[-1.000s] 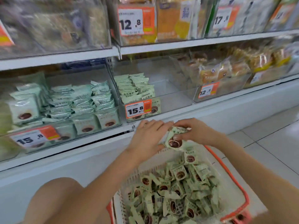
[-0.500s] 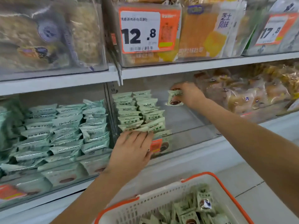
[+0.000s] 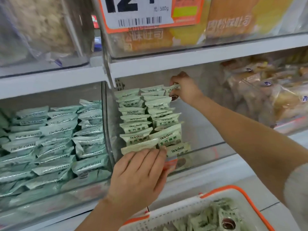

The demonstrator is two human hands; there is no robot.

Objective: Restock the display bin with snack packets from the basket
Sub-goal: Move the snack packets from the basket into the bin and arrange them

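I face shop shelving, clear plastic bins in rows under white shelf edges, bread loaves (image 3: 260,90) to the right and a bin of bluish packets (image 3: 55,140) to the left. The display bin (image 3: 205,130) in front of me holds two columns of pale green snack packets (image 3: 146,120) against its left wall; its right half looks bare. My right hand (image 3: 186,90) reaches to the back, pinching one packet (image 3: 172,91) between thumb and fingers, just beside the top of the right column. My left hand (image 3: 141,172) lies flat, fingers straight and together, pressing the front packets at the bin's low front lip. The basket (image 3: 183,209) with more packets sits below, near my right arm. To do this well, I judge I should start a third column: stand the packet upright, label forward, touching its neighbour. The left hand braces the rows so nothing tips.
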